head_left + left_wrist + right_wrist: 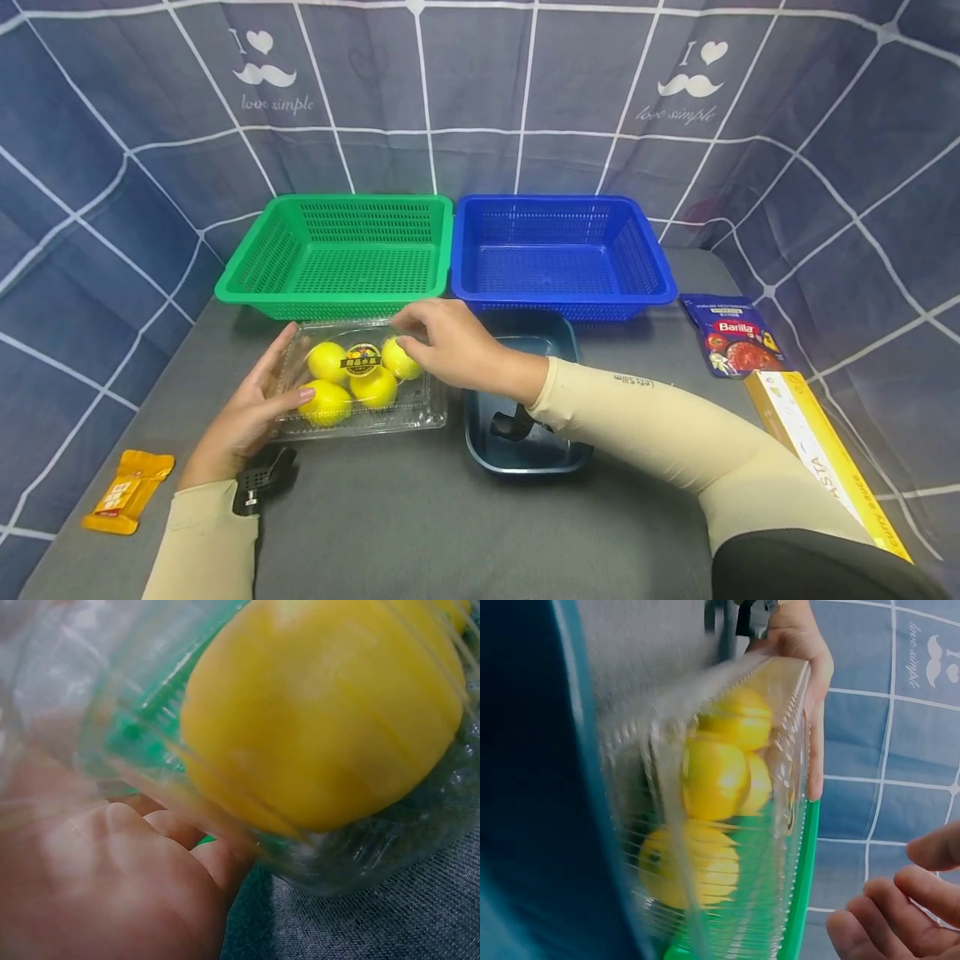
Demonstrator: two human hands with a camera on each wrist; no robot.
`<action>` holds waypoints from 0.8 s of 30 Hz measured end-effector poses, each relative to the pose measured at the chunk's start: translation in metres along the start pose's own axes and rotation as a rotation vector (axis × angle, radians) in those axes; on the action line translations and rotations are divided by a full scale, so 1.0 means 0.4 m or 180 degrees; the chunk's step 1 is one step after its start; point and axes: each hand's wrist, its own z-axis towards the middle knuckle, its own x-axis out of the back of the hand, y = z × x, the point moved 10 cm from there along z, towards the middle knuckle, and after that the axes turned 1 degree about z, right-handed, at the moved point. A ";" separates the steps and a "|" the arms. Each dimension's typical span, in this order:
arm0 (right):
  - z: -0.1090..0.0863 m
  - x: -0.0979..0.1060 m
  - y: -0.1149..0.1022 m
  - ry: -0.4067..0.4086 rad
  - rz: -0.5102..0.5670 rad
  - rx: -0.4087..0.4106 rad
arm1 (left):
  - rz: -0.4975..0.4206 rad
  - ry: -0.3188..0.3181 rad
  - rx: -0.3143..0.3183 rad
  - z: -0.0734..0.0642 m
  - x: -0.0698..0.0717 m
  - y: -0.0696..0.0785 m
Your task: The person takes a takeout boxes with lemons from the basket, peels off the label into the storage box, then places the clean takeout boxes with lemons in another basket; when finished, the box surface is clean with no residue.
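A clear plastic clamshell box (408, 417) with several yellow lemons (326, 403) inside lies in front of the green basket. On its lid is a black and gold label (362, 360). My left hand (251, 408) grips the box's left end, thumb over the lid and fingers along the far left side. Above the right end hovers my right hand (450, 342), its fingers loosely bent. In the right wrist view those fingers (885, 915) stand apart from the box and hold nothing. The left wrist view shows one lemon (322, 712) close up through the plastic.
A green basket (247, 287) and a blue basket (555, 297) stand along the back. Below my right forearm sits a dark blue tray (480, 442). To the right lie a Barilla pouch (738, 333) and a yellow pasta box (825, 458); an orange packet (129, 492) lies at left.
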 end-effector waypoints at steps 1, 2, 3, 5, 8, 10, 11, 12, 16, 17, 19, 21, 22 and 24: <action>0.008 -0.005 -0.004 -0.0056 -0.0050 0.0014 | -0.0019 -0.0008 -0.0011 0.000 0.000 0.000; 0.017 -0.009 -0.008 -0.0107 -0.0097 0.0029 | -0.0035 -0.0014 -0.0020 0.000 0.001 0.000; 0.025 -0.014 -0.011 -0.0156 -0.0147 0.0047 | -0.0058 -0.0022 -0.0032 0.000 0.002 0.000; 0.041 -0.023 -0.018 -0.0241 -0.0221 0.0076 | -0.0085 -0.0031 -0.0042 0.000 0.003 -0.001; 0.061 -0.037 -0.024 -0.0350 -0.0288 0.0079 | -0.0081 -0.0034 -0.0039 0.001 0.005 -0.001; 0.071 -0.046 -0.026 -0.0423 -0.0289 0.0061 | -0.0054 -0.0024 -0.0020 0.002 0.007 -0.001; 0.075 -0.050 -0.026 -0.0463 -0.0297 0.0040 | -0.0037 -0.0023 -0.0009 0.002 0.007 0.000; 0.080 -0.055 -0.025 -0.0502 -0.0306 0.0026 | -0.0026 -0.0022 -0.0003 0.002 0.007 0.000; 0.098 -0.072 -0.015 -0.0615 -0.0338 -0.0016 | 0.0007 -0.0020 0.0025 0.003 0.006 -0.001; 0.103 -0.074 -0.011 -0.0630 -0.0339 -0.0035 | 0.0005 -0.0024 0.0024 0.003 0.006 -0.002; 0.115 -0.079 -0.001 -0.0642 -0.0342 -0.0076 | 0.0006 -0.0025 0.0025 0.004 0.006 -0.004; 0.126 -0.081 0.009 -0.0641 -0.0334 -0.0146 | 0.0018 -0.0024 0.0028 0.003 0.006 -0.005; 0.132 -0.083 0.013 -0.0647 -0.0330 -0.0186 | 0.0028 -0.0021 0.0031 0.003 0.007 -0.005; 0.141 -0.089 0.019 -0.0675 -0.0342 -0.0236 | 0.0043 -0.0010 0.0047 0.002 0.008 -0.006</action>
